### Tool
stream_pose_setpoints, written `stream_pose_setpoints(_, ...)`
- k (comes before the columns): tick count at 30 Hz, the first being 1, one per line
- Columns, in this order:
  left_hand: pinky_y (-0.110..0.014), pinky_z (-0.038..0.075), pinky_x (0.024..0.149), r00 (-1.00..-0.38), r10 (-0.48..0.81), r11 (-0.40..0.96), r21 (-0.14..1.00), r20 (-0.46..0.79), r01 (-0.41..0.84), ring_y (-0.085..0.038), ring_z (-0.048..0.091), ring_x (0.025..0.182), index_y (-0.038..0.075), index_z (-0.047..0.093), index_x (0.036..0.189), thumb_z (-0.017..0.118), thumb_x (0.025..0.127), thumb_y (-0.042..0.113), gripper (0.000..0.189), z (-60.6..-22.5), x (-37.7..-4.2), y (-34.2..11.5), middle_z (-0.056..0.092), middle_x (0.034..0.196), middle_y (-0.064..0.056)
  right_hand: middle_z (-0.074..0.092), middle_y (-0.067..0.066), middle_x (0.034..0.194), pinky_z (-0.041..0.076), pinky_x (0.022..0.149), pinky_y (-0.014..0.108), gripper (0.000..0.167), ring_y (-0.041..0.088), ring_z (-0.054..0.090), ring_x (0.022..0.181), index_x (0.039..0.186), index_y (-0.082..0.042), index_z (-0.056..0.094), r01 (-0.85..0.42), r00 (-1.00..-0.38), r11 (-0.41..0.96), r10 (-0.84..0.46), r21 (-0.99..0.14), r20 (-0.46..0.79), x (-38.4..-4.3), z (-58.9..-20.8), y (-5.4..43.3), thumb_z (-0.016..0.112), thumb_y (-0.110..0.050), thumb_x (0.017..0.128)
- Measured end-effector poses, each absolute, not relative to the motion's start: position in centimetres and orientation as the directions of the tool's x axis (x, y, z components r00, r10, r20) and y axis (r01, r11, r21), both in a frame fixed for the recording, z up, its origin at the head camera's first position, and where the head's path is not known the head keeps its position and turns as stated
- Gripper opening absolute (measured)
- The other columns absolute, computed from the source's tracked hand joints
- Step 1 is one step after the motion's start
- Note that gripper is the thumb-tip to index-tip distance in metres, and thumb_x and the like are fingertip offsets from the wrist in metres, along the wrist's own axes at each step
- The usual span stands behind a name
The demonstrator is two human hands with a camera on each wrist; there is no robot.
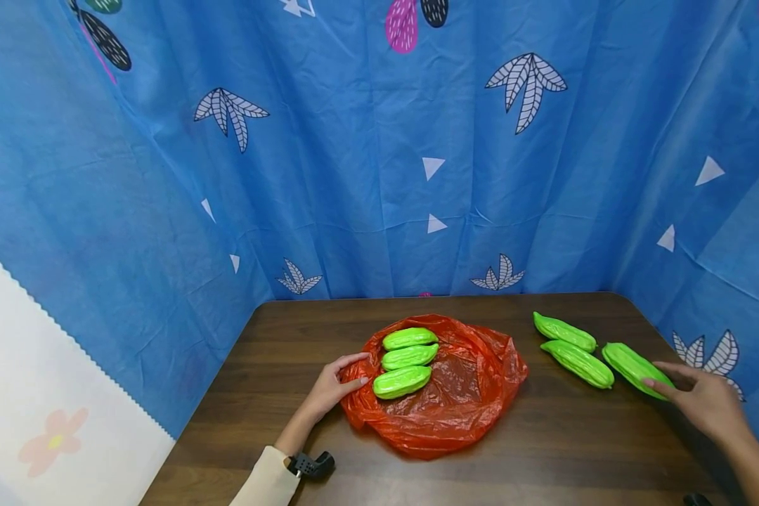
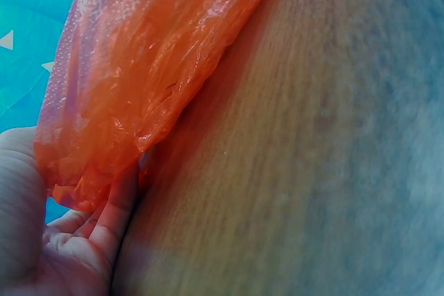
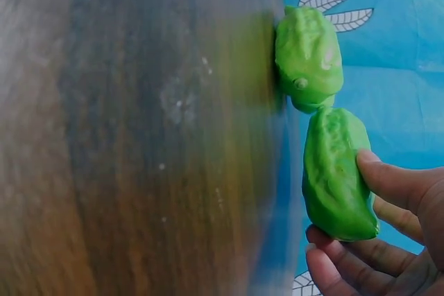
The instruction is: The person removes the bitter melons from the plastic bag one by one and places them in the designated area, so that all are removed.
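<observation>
A red plastic bag lies spread open on the table, its rim rolled into a ring. Three bright green, ridged bitter melons sit in a column on its left side. My left hand grips the bag's left rim; in the left wrist view the thumb and fingers are on either side of the red film. At the right, my right hand holds the near end of a bitter melon, thumb on one side and fingers under it. Two more bitter melons lie just left of it.
The brown wooden table has rounded back corners. A blue patterned curtain hangs behind it and along both sides. White cloth with a flower print shows at the lower left. A black wrist device is on my left wrist.
</observation>
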State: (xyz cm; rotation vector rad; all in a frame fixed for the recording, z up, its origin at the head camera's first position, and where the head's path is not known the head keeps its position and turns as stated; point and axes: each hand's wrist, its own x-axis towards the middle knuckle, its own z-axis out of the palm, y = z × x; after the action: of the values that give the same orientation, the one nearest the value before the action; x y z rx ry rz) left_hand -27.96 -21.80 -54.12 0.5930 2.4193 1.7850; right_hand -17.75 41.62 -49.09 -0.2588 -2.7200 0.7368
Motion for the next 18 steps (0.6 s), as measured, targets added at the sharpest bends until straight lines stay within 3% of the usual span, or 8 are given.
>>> stream_pose_setpoints(7, -0.026, 0.048, 0.100, -0.926, 0.342, 0.256, 0.931, 0.162, 0.258, -0.032, 0.049, 0.135, 0.014, 0.062, 0.140, 0.076, 0.092, 0.017, 0.050, -54.08, -27.81, -21.74, 0.057, 0.143, -0.011, 0.059, 0.045, 0.110, 0.043, 0.057, 0.040, 0.059, 0.053, 0.059, 0.087, 0.121, 0.016, 0.061, 0.096, -0.937, 0.859, 0.249, -0.504, 0.247, -17.85, -49.34, 41.98, 0.076, -0.033, 0.091)
stream_pose_setpoints(11, -0.023, 0.048, 0.099, -0.933, 0.331, 0.268, 0.934, 0.140, 0.235, -0.029, 0.050, 0.135, 0.019, 0.063, 0.139, 0.077, 0.091, 0.019, 0.050, -54.04, -27.84, -21.66, 0.058, 0.142, -0.007, 0.058, 0.046, 0.110, 0.046, 0.058, 0.045, 0.059, 0.057, 0.057, 0.090, 0.120, 0.017, 0.061, 0.104, -0.935, 0.859, 0.256, -0.501, 0.245, -17.92, -49.65, 42.24, 0.077, -0.032, 0.091)
stream_pose_setpoints(18, -0.024, 0.049, 0.098, -0.927, 0.338, 0.261, 0.930, 0.162, 0.258, -0.032, 0.051, 0.133, 0.017, 0.063, 0.140, 0.076, 0.092, 0.018, 0.050, -54.12, -27.84, -21.73, 0.058, 0.141, -0.010, 0.057, 0.047, 0.109, 0.048, 0.058, 0.048, 0.062, 0.060, 0.057, 0.089, 0.119, 0.017, 0.060, 0.126, -0.938, 0.862, 0.264, -0.491, 0.223, -18.01, -49.78, 42.46, 0.076, -0.036, 0.091)
